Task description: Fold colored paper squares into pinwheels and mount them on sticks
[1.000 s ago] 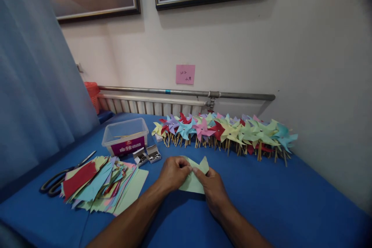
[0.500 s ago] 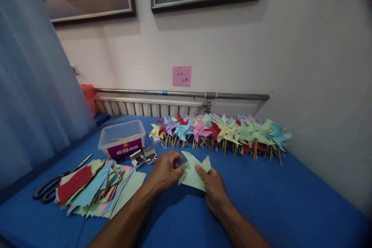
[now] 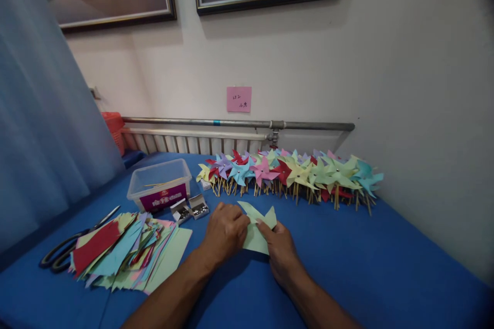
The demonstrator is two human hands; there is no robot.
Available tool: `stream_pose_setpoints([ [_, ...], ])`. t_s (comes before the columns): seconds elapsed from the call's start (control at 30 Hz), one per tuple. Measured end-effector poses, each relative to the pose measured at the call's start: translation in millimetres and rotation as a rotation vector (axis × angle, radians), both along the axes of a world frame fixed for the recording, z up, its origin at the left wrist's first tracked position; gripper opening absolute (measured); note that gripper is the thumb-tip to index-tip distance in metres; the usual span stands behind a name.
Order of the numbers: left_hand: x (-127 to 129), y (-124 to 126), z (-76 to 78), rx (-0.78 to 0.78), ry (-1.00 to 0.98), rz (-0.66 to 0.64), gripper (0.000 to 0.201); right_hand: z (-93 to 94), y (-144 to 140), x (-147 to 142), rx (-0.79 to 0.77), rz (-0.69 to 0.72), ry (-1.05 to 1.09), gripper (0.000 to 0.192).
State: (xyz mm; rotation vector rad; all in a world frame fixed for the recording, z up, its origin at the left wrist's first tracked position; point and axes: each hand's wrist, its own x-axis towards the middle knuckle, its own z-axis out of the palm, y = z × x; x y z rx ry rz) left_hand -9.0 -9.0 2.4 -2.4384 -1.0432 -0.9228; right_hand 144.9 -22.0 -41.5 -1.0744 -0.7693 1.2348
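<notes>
A pale green cut paper square [image 3: 255,236] lies on the blue table [image 3: 370,262] in front of me, two of its flaps standing up. My left hand [image 3: 226,231] pinches it from the left and my right hand [image 3: 281,253] pinches it from the right, fingertips meeting near its middle. Just beyond my left hand sit two small open boxes of metal pins [image 3: 192,208].
A spread pile of coloured paper squares [image 3: 127,252] lies at the left with black scissors [image 3: 62,254] beside it. A clear plastic tub [image 3: 160,183] stands behind. A long row of finished paper pinwheels [image 3: 293,172] lines the wall below a radiator pipe [image 3: 239,124]. A blue curtain [image 3: 42,128] hangs left.
My left hand has closed back in over the paper's left flap, and both hands hold the sheet closer together. The view has shifted slightly.
</notes>
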Motion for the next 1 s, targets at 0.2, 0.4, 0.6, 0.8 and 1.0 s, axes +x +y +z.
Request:
stream_pose_setpoints([
  [0.2, 3, -1, 0.5, 0.085, 0.043, -0.037, 0.024, 3.0, -1, -3, -0.019, 0.004, 0.048, 0.038],
  [0.4, 3, 0, 0.1, 0.079, 0.07, -0.062, 0.024, 8.6, -3, -3, -0.049, 0.023, 0.083, 0.038],
  [0.6, 2, 1, 1.7, 0.122, 0.105, -0.079, 0.024, 13.5, -4, -4, -0.059, 0.027, 0.126, 0.038],
  [0.8, 1, 2, 1.4, 0.119, 0.152, -0.078, 0.019, 20.3, -6, -3, -0.046, 0.065, 0.144, 0.036],
  [1.0, 0, -1, 3.9, 0.078, 0.177, -0.079, 0.016, 22.1, -7, -2, -0.041, 0.078, 0.133, 0.035],
])
